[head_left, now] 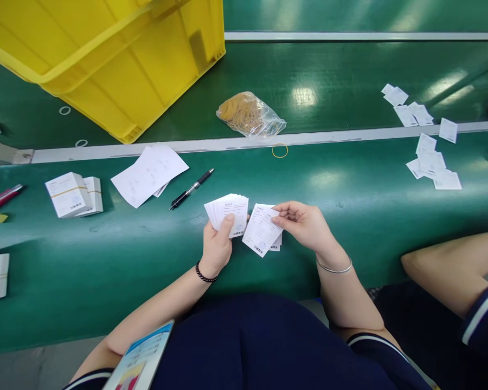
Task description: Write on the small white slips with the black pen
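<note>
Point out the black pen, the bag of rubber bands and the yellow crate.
black pen (191, 189), head view, middle of barrel
bag of rubber bands (250, 115), head view, centre of bag
yellow crate (146, 70), head view, side wall

Dark navy short-sleeved top (268, 346), white-striped sleeve cuffs (376, 340), black bead bracelet (206, 274) by left hand (216, 246), thin silver bangle (334, 268) by right hand (305, 223)

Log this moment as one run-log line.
left hand: holds fanned card stack | right hand: pinches loose cards | nearby: black pen, banded bundles, rubber-band bag | surface: green belt
</note>
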A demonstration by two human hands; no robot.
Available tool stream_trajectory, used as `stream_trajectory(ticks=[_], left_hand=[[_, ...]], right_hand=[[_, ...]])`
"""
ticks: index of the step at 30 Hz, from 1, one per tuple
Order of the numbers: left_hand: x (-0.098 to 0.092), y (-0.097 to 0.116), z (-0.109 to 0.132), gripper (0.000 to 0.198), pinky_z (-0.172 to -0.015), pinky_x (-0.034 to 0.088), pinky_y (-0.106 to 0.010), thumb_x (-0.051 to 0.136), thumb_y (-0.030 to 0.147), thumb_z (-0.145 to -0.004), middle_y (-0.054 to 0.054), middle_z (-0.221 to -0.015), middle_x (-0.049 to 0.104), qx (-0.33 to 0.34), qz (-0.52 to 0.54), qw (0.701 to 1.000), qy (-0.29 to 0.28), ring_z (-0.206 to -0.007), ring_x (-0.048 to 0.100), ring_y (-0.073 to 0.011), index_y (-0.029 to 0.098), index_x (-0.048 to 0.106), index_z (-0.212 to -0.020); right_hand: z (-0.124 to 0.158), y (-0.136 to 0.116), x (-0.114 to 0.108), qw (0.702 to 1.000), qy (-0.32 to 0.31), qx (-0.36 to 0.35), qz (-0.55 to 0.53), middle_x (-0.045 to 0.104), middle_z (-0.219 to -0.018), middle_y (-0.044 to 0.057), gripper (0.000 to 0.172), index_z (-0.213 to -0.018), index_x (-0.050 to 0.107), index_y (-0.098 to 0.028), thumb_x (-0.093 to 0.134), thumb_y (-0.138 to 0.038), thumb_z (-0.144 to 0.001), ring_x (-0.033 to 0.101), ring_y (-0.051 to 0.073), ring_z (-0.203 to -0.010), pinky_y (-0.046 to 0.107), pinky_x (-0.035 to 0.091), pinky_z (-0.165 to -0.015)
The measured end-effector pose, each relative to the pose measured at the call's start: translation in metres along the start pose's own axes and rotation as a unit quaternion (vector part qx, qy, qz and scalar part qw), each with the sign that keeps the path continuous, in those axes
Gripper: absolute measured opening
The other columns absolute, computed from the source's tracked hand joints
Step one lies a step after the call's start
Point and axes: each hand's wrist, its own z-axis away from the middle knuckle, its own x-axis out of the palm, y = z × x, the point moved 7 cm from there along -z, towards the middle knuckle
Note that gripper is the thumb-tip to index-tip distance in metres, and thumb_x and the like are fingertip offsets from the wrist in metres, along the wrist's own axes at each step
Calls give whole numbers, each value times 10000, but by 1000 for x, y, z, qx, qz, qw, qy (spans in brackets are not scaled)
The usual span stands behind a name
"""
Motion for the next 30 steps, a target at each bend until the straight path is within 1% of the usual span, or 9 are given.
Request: stream_trajectory(ticks=[2,4,7,9,11,16,23,27,30], left_hand=[[-2,8,-3,492,-615,620,-322,713,551,-785,-92,-848,741,24,-3,1000,10,-662,717,-208,122,655,-1021],[-2,12,-4,488,-606,625,-324,712,542,-792,-89,-845,739,28,-11,1000,1,-650,717,-206,121,646,-1030],[2,7,-1,508,-636,635,-352,721,554,-779,-106,-883,742,-3,-25,999,-21,-688,726,-228,119,650,-1033],[5,-1,2,527,-653,636,-371,732,564,-765,-119,-910,744,-38,-29,998,-46,-715,731,-246,120,656,-1037],[9,-11,7,519,-671,633,-379,734,563,-766,-122,-930,745,-67,-31,994,-76,-741,733,-257,126,665,-1038],[16,-26,17,458,-706,619,-375,709,524,-807,-100,-962,747,-91,-47,985,-138,-759,731,-253,155,675,-1075],[12,-27,16,440,-788,596,-377,734,486,-791,-119,-1065,726,-82,-51,989,-114,-920,712,-271,144,667,-1060],[11,-25,16,417,-779,587,-350,752,475,-775,-103,-1036,736,-69,-72,989,-110,-903,709,-255,151,686,-1031],[10,-25,16,420,-784,587,-352,770,461,-759,-99,-1035,737,-68,-71,989,-107,-905,708,-254,154,695,-1035]], right_hand=[[-1,0,-8,998,3,-3,69,740,-824,44,172,-927,704,-194,679,-279,-779,710,187,-729,343,591,-672],[-3,0,-12,986,21,-22,165,735,-798,37,126,-905,709,-206,657,-219,-792,694,184,-701,341,567,-655],[-5,-1,-12,950,67,-54,301,718,-801,45,111,-880,710,-222,657,-186,-789,657,188,-700,325,517,-618],[-4,-6,-11,936,105,-77,327,704,-865,65,84,-877,705,-224,667,-228,-802,639,193,-737,318,496,-617],[-1,-14,-8,949,117,-105,275,688,-892,70,102,-884,695,-223,638,-301,-852,623,181,-743,313,491,-635],[2,-21,7,993,33,-96,63,637,-720,20,294,-762,622,-211,584,-471,-893,542,130,-605,278,446,-567],[0,-15,19,998,0,-70,-3,594,-712,13,380,-778,574,-209,577,-580,-861,512,127,-625,272,437,-560],[-1,-11,24,998,-30,-28,-57,538,-636,-19,428,-749,521,-216,596,-630,-827,472,109,-544,260,406,-502],[-1,-13,25,997,-42,-33,-61,515,-632,-30,436,-746,508,-215,602,-634,-821,455,100,-544,252,397,-498]])
